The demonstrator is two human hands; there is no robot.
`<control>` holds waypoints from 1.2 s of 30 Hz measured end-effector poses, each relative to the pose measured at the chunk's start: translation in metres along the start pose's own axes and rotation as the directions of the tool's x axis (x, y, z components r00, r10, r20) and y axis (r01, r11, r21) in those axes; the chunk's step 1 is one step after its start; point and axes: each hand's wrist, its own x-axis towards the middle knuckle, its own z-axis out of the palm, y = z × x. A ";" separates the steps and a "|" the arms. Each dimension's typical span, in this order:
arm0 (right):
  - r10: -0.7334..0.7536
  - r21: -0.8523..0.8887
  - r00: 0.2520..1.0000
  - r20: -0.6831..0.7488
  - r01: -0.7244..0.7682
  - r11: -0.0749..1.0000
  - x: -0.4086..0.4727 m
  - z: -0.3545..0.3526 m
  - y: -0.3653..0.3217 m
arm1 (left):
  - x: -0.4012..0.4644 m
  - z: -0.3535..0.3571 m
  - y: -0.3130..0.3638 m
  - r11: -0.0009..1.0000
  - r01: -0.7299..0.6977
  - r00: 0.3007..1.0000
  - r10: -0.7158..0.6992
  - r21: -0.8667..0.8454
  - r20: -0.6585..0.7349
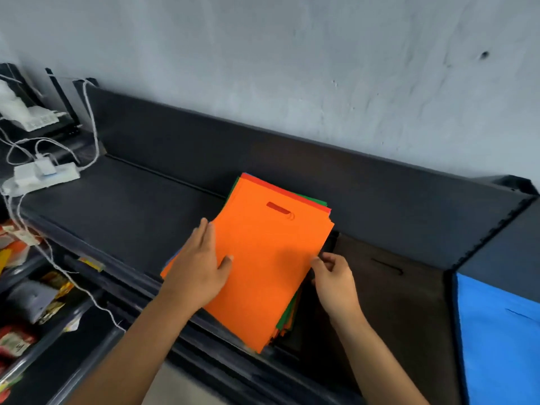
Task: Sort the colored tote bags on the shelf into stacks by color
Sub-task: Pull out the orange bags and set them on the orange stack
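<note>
Fingers, left hand (201, 266): straight, flat on the orange tote bag (263, 264), at its 9 o'clock edge.
Fingers, right hand (333, 280): curled, pinching the stack's (287, 315) 3 o'clock edge.
Stack: mixed colors, orange on top, green and red edges showing, lying on the dark shelf (122, 206).
Blue bag (496, 340): at 4 o'clock, apart from the stack.
Power strip (43, 175): at 10 o'clock on the shelf.
</note>
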 end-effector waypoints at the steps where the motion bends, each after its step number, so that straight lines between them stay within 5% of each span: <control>1: 0.012 -0.013 1.000 -0.016 -0.012 1.000 -0.002 0.001 0.000 | 0.007 0.003 -0.003 0.999 -0.003 0.999 0.002 0.035 0.043; 8: 0.094 -0.029 0.985 -0.144 -0.099 0.995 -0.023 0.025 -0.001 | 0.054 0.006 -0.029 0.953 -0.254 0.886 0.160 0.167 0.435; 11: 0.129 -0.008 0.974 -0.186 -0.133 0.991 -0.033 0.034 0.000 | 0.053 -0.009 -0.031 0.945 -0.321 0.835 0.251 0.062 0.491; 14: 0.142 0.022 0.947 -0.288 -0.141 0.990 -0.045 0.034 0.001 | 0.053 -0.027 -0.036 0.937 -0.306 0.805 0.350 -0.171 0.478; 18: 0.172 0.147 0.893 -0.416 -0.120 0.982 -0.068 0.026 -0.004 | 0.068 -0.033 -0.053 0.932 -0.359 0.849 0.347 -0.048 0.399; 24: 0.228 0.088 0.908 -0.351 -0.211 0.974 -0.085 0.042 -0.010 | 0.059 -0.030 -0.058 0.882 -0.467 0.750 0.433 -0.063 0.501; 29: 0.244 0.093 0.902 -0.357 -0.226 0.970 -0.089 0.046 -0.010 | 0.063 -0.035 -0.058 0.907 -0.412 0.791 0.401 -0.082 0.462; 36: 0.264 0.174 0.892 -0.368 -0.213 0.961 -0.091 0.053 -0.020 | 0.057 -0.038 -0.060 0.895 -0.411 0.762 0.442 -0.174 0.473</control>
